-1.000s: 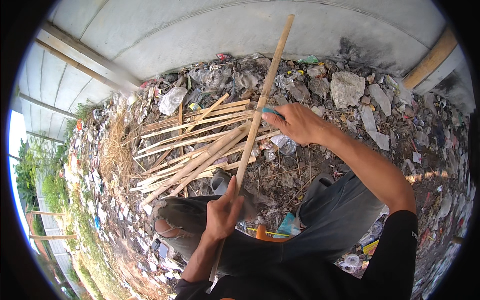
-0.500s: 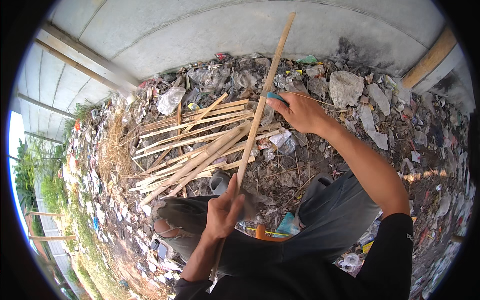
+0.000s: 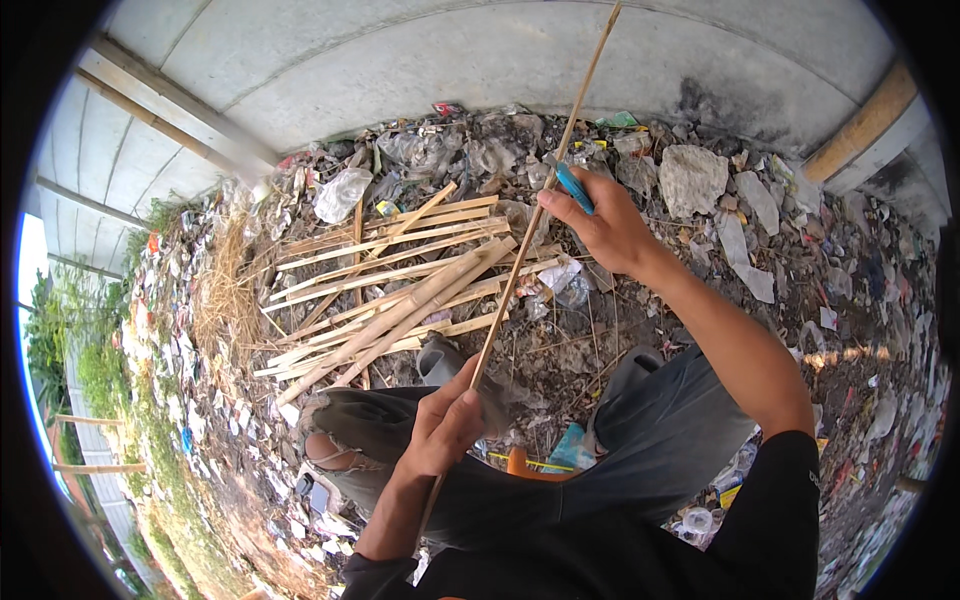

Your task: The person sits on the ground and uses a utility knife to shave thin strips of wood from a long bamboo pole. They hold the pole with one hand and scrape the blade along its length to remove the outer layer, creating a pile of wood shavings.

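A long, thin bamboo strip (image 3: 522,250) runs slantwise from my lap up toward the wall, its narrow edge now facing up. My left hand (image 3: 445,422) is closed round its lower part, above my leg. My right hand (image 3: 603,222) grips the turquoise handle of a cutter knife (image 3: 574,189), whose blade end lies against the upper part of the strip. The right thumb presses at the strip beside the knife. Left of the strip lies a loose pile of split bamboo strips (image 3: 390,262), with thicker bamboo pieces (image 3: 425,297) on top.
A grey concrete wall (image 3: 450,60) stands beyond the littered ground. A large stone (image 3: 693,181) lies at right, near a bamboo post (image 3: 862,122). Dry straw (image 3: 228,290) is heaped left of the pile. My bent knees and grey boots (image 3: 440,362) are below.
The strip has turned from its broad face to its narrow edge, and its top end has risen slightly rightward. My right hand has moved a little up with the knife, whose handle shows more.
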Available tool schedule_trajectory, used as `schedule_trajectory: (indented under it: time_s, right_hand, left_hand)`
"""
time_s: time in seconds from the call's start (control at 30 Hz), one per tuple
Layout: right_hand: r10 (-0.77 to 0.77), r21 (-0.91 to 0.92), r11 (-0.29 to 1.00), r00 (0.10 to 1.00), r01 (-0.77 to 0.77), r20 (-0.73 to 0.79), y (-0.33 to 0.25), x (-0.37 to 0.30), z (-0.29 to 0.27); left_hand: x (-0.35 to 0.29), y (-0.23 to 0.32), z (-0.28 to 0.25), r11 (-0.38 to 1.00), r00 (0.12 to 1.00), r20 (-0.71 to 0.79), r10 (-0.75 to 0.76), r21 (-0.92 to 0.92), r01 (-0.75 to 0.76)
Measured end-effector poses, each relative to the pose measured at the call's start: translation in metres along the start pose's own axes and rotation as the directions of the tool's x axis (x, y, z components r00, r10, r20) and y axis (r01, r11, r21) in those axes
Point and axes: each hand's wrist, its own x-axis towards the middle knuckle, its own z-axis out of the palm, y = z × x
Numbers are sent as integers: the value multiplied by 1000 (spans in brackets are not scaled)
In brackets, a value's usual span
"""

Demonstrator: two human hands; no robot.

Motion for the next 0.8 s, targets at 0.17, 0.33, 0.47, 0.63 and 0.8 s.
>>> schedule_trajectory:
  time_s: [0.17,0.33,0.47,0.63,0.8]
  right_hand:
    - [193,379,884,952,-274,239,-7,-10,11]
    - [227,446,828,931,-340,288,-19,-25,37]
    - [73,334,924,942,-188,328,-18,-48,63]
    - [92,396,890,939,-227,331,-16,-45,64]
    - [115,379,901,957,-213,267,-25,-23,29]
  left_hand:
    - [1,4,5,992,997,52,-59,-110,64]
    - [0,4,4,984,996,38,-81,-159,86]
    - [4,7,4,971,993,32,-117,-205,121]
    - [6,6,8,991,997,50,-64,-117,70]
    - [8,5,7,998,990,131,-54,-27,58]
